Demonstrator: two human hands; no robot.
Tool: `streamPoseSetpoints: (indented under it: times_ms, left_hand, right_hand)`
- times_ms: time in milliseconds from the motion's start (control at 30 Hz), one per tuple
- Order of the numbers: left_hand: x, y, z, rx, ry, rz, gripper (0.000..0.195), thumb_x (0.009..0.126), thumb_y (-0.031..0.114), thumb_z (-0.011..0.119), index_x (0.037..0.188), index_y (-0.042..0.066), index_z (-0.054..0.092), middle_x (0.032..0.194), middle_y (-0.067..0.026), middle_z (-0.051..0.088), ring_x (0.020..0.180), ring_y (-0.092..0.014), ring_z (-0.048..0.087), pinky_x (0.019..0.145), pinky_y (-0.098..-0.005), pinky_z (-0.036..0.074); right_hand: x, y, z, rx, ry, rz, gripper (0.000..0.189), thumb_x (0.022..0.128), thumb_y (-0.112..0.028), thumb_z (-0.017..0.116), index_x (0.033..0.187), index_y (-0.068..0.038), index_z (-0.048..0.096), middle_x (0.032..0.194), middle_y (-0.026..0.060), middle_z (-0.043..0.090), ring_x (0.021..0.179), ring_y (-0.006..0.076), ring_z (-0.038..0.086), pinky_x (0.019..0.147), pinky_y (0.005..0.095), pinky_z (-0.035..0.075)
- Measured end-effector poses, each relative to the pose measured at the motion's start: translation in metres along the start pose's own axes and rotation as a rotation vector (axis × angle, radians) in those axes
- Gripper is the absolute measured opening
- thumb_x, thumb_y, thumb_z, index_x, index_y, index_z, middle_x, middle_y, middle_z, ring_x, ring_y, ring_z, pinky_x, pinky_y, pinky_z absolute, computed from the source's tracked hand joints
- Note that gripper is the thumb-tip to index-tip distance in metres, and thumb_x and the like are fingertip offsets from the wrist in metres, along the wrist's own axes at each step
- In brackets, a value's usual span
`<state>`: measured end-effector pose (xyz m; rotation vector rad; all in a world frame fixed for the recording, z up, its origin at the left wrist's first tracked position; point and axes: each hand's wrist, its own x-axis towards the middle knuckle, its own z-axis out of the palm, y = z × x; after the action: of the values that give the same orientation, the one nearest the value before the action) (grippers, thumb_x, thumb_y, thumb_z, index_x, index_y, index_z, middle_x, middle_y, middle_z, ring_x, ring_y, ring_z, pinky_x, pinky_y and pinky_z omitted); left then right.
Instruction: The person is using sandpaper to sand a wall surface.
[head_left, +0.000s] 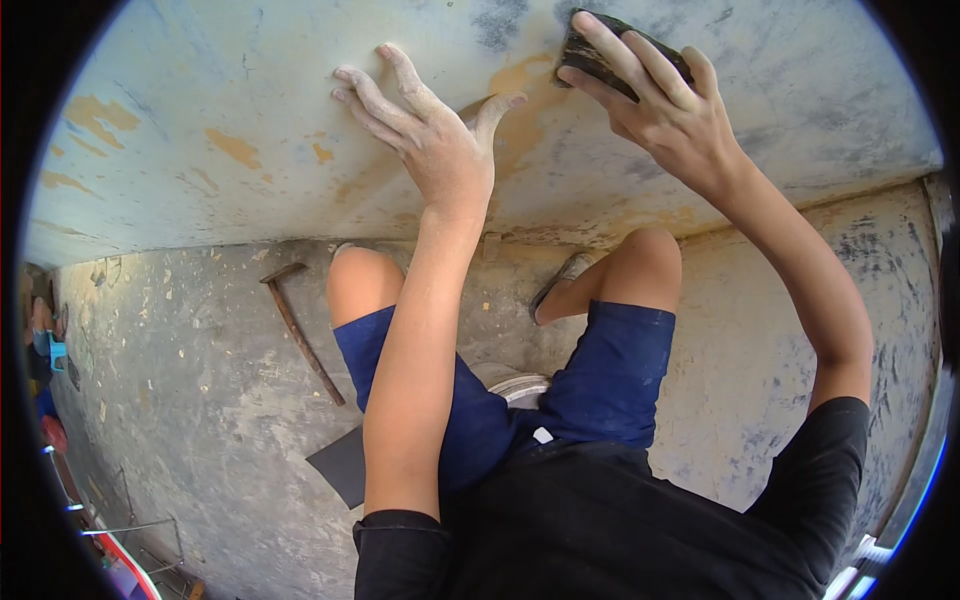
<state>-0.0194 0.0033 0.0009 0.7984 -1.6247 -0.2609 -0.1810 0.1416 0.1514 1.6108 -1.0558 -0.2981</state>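
Observation:
My right hand (667, 97) grips a dark sanding block (600, 56) and holds it against the wall (285, 67) in front of me. The wall is pale and patchy, with tan spots and grey smudges. To the left of the block, my left hand (442, 131) rests on the same wall with its fingers spread and nothing held. Pale dust coats its fingers and back. A tan patch (521, 135) shows on the wall between the two hands. The block's working face is hidden against the wall.
A hammer (304, 337) with a wooden handle lies on the worn concrete floor (187, 390) by my left knee. Dark sandpaper (341, 465) lies partly behind my left arm. I sit on a whitish round seat, perhaps a bucket (521, 386). Another person (41, 322) is at far left.

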Motion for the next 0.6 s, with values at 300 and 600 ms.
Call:
streamPoseSetpoints:
  times_ms: [300, 600]
  left_hand:
    - [-0.002, 0.000, 0.002, 0.027, -0.008, -0.010, 0.139, 0.070, 0.053, 0.094, 0.169, 0.002, 0.011, 0.167, -0.0398, -0.004, 0.153, -0.065, 0.003, 0.119, -0.0755, 0.025]
    - [-0.002, 0.001, 0.003, 0.017, -0.010, -0.005, 0.139, 0.070, 0.053, 0.094, 0.170, 0.002, 0.010, 0.168, -0.0392, -0.004, 0.153, -0.066, 0.002, 0.118, -0.0767, 0.025]
  right_hand:
    - [0.015, -0.020, 0.006, 0.126, -0.068, -0.013, 0.052, 0.088, -0.023, 0.070, 0.139, -0.032, 0.072, 0.174, -0.0108, 0.033, 0.134, 0.0119, 0.045, 0.085, 0.0308, 0.048]
    - [0.016, -0.026, 0.006, 0.049, -0.063, 0.024, 0.053, 0.083, -0.025, 0.073, 0.135, -0.036, 0.074, 0.174, -0.0113, 0.032, 0.133, 0.0097, 0.046, 0.087, 0.0328, 0.047]
